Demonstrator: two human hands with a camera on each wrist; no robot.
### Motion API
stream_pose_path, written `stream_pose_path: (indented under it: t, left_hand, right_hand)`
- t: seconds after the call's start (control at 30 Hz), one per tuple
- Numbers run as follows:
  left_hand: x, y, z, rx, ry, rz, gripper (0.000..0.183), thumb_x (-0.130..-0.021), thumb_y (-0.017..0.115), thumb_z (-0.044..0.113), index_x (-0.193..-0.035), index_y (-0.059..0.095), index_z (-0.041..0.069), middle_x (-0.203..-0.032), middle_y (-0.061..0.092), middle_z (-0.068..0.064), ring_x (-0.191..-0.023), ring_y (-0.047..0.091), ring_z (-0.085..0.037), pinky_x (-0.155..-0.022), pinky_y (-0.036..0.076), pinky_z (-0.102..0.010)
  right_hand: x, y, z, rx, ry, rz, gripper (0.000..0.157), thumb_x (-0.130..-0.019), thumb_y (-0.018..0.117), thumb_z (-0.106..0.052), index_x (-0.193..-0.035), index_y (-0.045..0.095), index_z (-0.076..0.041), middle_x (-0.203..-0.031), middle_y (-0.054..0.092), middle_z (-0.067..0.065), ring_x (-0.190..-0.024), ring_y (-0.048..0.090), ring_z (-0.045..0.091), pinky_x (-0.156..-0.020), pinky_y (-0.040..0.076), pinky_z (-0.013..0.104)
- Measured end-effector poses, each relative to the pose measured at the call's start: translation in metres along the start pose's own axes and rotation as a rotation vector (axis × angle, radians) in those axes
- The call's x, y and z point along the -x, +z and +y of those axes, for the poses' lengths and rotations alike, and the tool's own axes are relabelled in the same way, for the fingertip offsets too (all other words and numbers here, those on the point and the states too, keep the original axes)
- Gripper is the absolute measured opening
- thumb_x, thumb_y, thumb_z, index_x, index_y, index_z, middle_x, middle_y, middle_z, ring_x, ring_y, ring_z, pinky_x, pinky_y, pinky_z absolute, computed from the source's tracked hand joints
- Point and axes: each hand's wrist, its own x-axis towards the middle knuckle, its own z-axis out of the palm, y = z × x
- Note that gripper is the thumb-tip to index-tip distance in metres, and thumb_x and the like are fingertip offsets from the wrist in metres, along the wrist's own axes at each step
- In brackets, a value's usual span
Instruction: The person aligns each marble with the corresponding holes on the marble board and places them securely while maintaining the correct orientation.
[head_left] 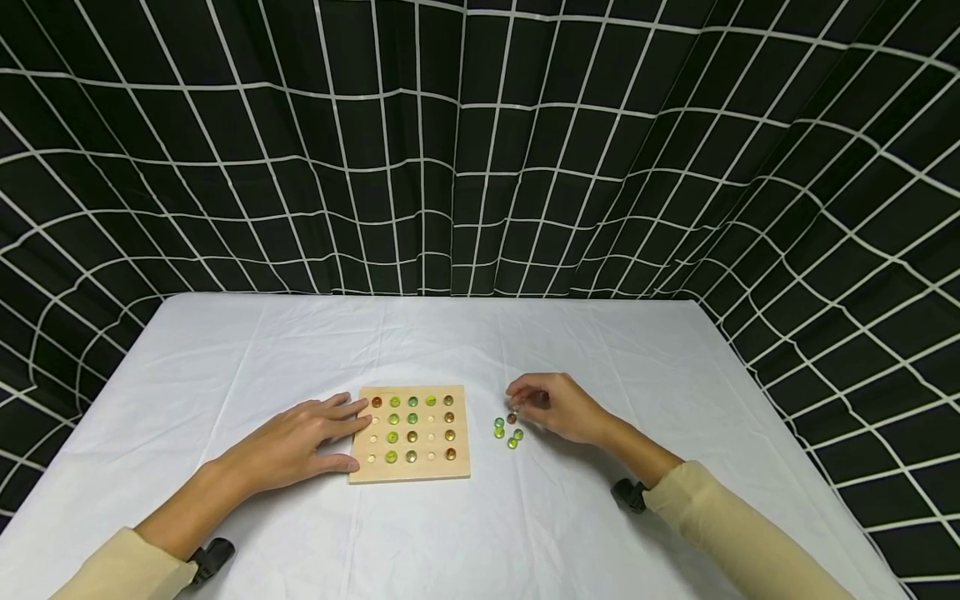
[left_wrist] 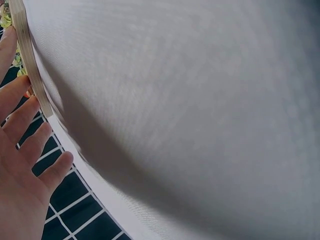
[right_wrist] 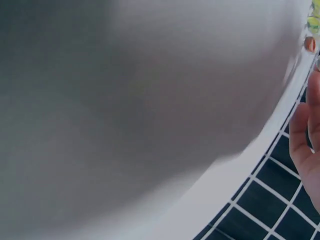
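Observation:
A light wooden board with rows of round hollows lies on the cloth, many of them holding green, amber and red-brown glass marbles. Bare hollows show in its left column and its fourth column. My left hand rests along the board's left edge, fingers spread and thumb near the front corner. To the right of the board, my right hand pinches a small glass marble at its fingertips, mostly hidden by them. Just below those fingertips is a red-brown marble, beside several loose green marbles.
White cloth with light creases covers the table. A black curtain with a white grid hangs behind it and along the sides. Dark wrist bands sit at both sleeve cuffs.

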Motion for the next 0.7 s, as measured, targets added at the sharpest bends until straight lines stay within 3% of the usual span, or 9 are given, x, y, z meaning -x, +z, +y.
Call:
stream_pose_path:
  t: [0.23, 0.7]
  left_hand:
    - [0.001, 0.000, 0.000, 0.000, -0.001, -0.004, 0.066, -0.091, 0.063, 0.057, -0.139, 0.060, 0.013, -0.150, 0.049, -0.006, -0.139, 0.042, -0.037, -0.106, 0.039, -0.058]
    - [0.001, 0.001, -0.002, -0.015, 0.011, 0.006, 0.066, -0.090, 0.064, 0.058, -0.139, 0.061, 0.013, -0.149, 0.050, -0.006, -0.139, 0.042, -0.037, -0.106, 0.039, -0.058]
  right_hand:
    - [-0.009, 0.006, -0.009, -0.025, -0.035, 0.020, 0.024, -0.088, 0.070, 0.004, -0.112, 0.069, 0.001, -0.096, 0.074, 0.004, -0.085, 0.065, 0.013, -0.074, 0.051, 0.029]
    - [-0.028, 0.028, -0.040, -0.089, -0.112, -0.056, 0.022, -0.089, 0.070, 0.002, -0.110, 0.070, -0.002, -0.098, 0.075, 0.003, -0.088, 0.065, 0.010, -0.076, 0.053, 0.035]
